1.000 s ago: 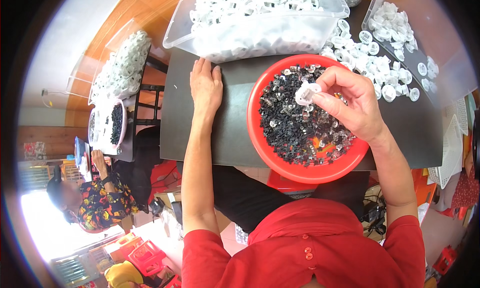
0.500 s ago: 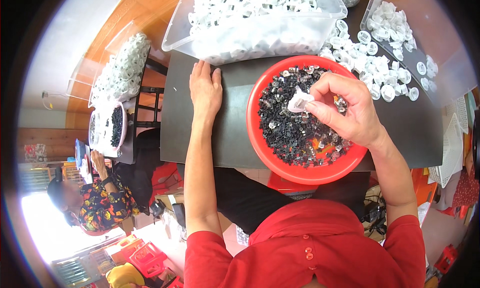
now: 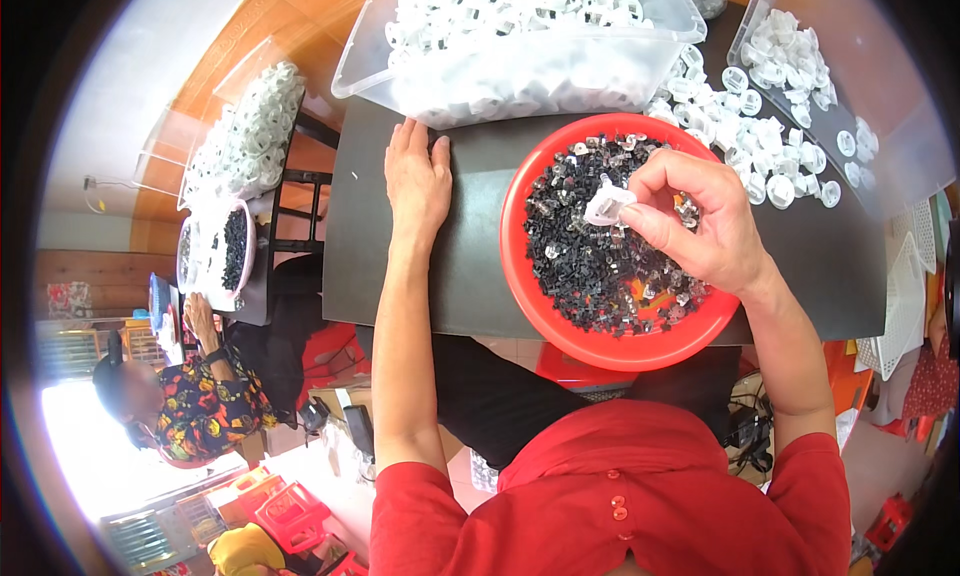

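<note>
Between thumb and forefinger, my right hand (image 3: 705, 221) pinches a small white plastic part (image 3: 606, 206). It is held above a round red basin (image 3: 515, 266). Small black pieces (image 3: 575, 281) fill much of the basin, with small clear pieces (image 3: 685, 211) mixed in, mostly toward its right side. My left hand (image 3: 417, 181) lies flat on the dark table (image 3: 470, 246), its fingers stretched toward the clear plastic bin (image 3: 540, 96) and holding nothing. My right fingertips hide part of the white part.
White plastic parts (image 3: 515, 16) heap up in the bin. More loose white parts (image 3: 770, 156) lie on the table to its right, beside another clear container (image 3: 850, 86) at far right. At left, a co-worker (image 3: 205, 396) sits by another table with a basin (image 3: 242, 246).
The view has shifted slightly, so the table things sit a little further right. My right hand still pinches the white part over the basin; my left hand stays flat.
</note>
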Demonstrator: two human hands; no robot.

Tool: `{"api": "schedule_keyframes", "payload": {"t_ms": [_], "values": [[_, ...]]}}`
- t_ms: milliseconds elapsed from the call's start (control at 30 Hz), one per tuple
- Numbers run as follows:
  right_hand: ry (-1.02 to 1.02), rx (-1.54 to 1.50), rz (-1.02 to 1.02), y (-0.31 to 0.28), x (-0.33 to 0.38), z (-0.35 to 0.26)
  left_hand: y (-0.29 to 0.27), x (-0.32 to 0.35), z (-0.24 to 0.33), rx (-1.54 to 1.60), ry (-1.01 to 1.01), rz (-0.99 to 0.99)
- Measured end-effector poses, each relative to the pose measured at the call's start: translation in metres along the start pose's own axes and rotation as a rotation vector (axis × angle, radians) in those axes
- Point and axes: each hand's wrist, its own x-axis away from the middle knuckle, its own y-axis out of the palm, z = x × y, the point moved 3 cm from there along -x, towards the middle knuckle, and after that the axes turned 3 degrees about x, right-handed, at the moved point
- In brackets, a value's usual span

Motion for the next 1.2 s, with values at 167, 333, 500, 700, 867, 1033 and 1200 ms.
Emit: {"api": "schedule_keyframes", "payload": {"t_ms": [167,333,500,700,867,1033,1200], "values": [[-0.002,-0.021,-0.003,0.001,0.001,0.0,0.002,0.0,-0.004,0.001,0.011,0.004],[-0.008,0.004,-0.002,0.001,0.001,-0.004,0.001,0.001,-0.003,0.002,0.017,-0.005],[-0.018,0.007,0.002,0.0,0.001,-0.007,-0.001,0.001,-0.001,0.003,0.018,-0.016],[-0.032,0.001,0.015,0.0,0.002,-0.012,0.0,0.002,-0.003,-0.007,-0.006,-0.028],[-0.028,-0.007,0.026,-0.001,0.003,-0.011,-0.002,0.003,0.001,0.0,-0.003,-0.04],[-0.047,-0.015,0.038,-0.001,0.004,-0.013,0.0,0.003,-0.002,-0.018,-0.008,-0.032],[-0.056,-0.018,0.037,0.002,0.004,-0.012,-0.001,0.004,0.0,-0.007,-0.014,-0.035]]}}
